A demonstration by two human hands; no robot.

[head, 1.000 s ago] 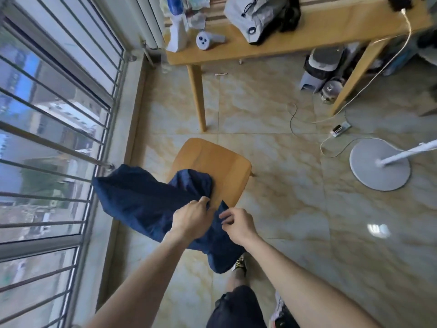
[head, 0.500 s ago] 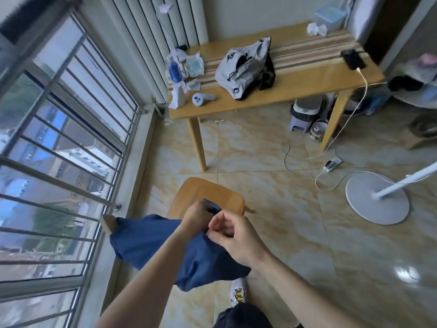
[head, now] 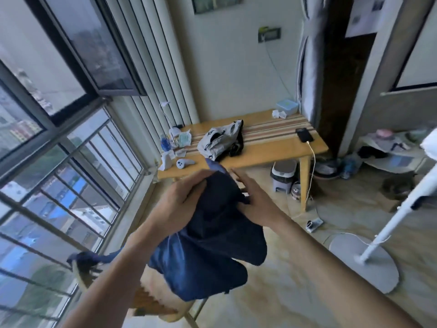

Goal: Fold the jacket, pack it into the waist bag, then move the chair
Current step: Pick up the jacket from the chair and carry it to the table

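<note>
Clenched around a bunched handful of cloth, the left hand (head: 179,200) holds the dark navy jacket (head: 208,247) up in the air, fingers curled tight over its crumpled top. Pressed against the other side, the right hand (head: 254,204) has its palm on the fabric and its fingers spread fairly flat; whether the thumb pinches the cloth cannot be told. From both hands the jacket hangs in soft, matte folds with a rounded lower lobe, above the wooden chair (head: 151,301), whose pale seat shows below. One sleeve trails left toward the barred window (head: 59,185). Beyond the hands, a light wooden table (head: 272,152) with a striped surface carries the grey, crinkled waist bag (head: 220,140), lying slumped and open, well apart from the jacket.
</note>
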